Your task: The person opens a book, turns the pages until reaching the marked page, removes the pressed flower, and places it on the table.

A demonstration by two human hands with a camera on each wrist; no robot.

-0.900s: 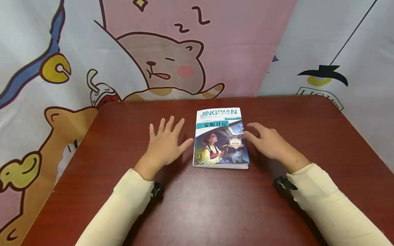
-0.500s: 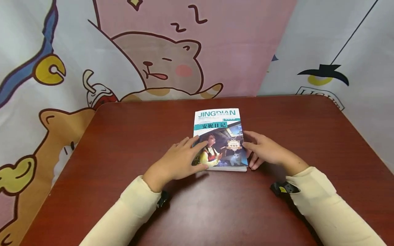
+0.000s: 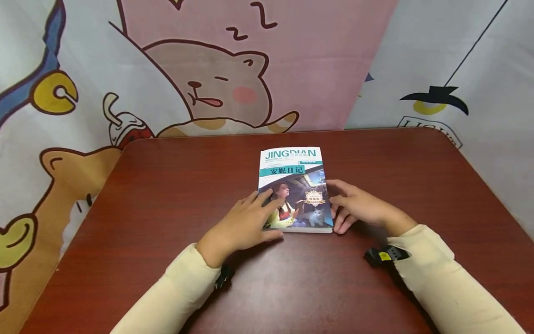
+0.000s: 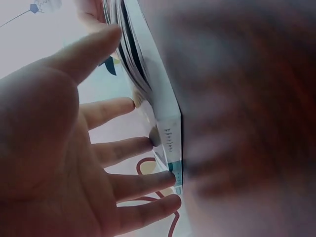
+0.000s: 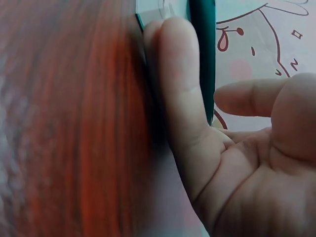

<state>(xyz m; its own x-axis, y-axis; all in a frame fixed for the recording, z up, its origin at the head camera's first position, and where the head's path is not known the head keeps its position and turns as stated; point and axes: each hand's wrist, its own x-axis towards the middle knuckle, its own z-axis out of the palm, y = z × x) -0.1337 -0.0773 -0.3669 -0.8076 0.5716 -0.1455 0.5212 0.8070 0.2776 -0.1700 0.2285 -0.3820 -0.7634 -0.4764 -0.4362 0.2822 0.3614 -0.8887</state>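
A paperback book point(image 3: 292, 171) with a teal-and-white cover picturing a child and a cat lies face up on the brown table. My left hand point(image 3: 242, 225) has its fingers fairly straight, fingertips over the lower left of the cover and thumb by the near edge. In the left wrist view, those fingertips sit along the spine point(image 4: 170, 143), and the pages point(image 4: 129, 47) show dark gaps. At the book's right edge, my right hand point(image 3: 363, 206) has bent fingers around the side. Its thumb point(image 5: 249, 97) meets the dark green cover edge point(image 5: 203, 54), other fingers against the page side.
The reddish-brown table point(image 3: 187, 171) has rounded far corners. Behind it hangs a cartoon-printed cloth point(image 3: 317, 60) with a sleeping bear. A dark wrist strap point(image 3: 384, 256) shows below the right sleeve cuff point(image 3: 421, 246).
My left hand has come down and right, from spread over the table onto the book's left side. My right hand has moved slightly toward me, its lower fingers now curled at the book's right edge.
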